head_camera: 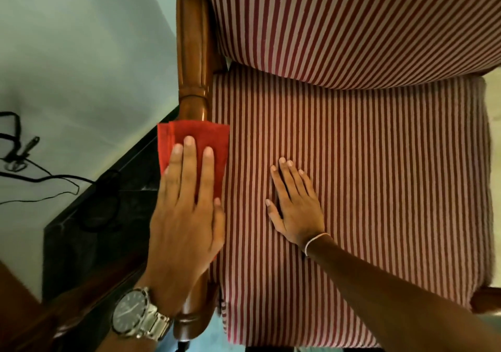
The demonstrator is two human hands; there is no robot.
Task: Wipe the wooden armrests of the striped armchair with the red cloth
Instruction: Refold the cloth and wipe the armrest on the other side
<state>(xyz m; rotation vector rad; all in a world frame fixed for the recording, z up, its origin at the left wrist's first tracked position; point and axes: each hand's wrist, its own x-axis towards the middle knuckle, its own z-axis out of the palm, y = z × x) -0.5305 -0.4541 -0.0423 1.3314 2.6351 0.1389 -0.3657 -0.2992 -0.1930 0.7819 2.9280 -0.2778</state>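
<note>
The left hand (187,216) lies flat and open on the red cloth (214,140), with the fingers stretched out and pressing the cloth down on the wooden armrest (193,53). The cloth is folded and covers the middle part of this armrest; one edge of it hangs a little over the side toward the seat. Beyond the cloth the bare polished wood runs up to the striped backrest (352,21). Below the wrist the front end of the armrest shows again. On the left wrist there is a metal watch (137,315) with a dark dial.

The right hand (294,202) is also open. It rests with the palm down on the seat cushion (393,175) of the armchair, well apart from the cloth, and it holds nothing. A thin white band (315,240) goes around the right wrist.

The cushion and backrest have narrow red and pale stripes. At the lower right corner a small part of the other armrest (485,301) is visible. To the left of the chair there is a dark baseboard (108,229) along a pale wall (81,53), and black cables (40,178) hang on this wall.
</note>
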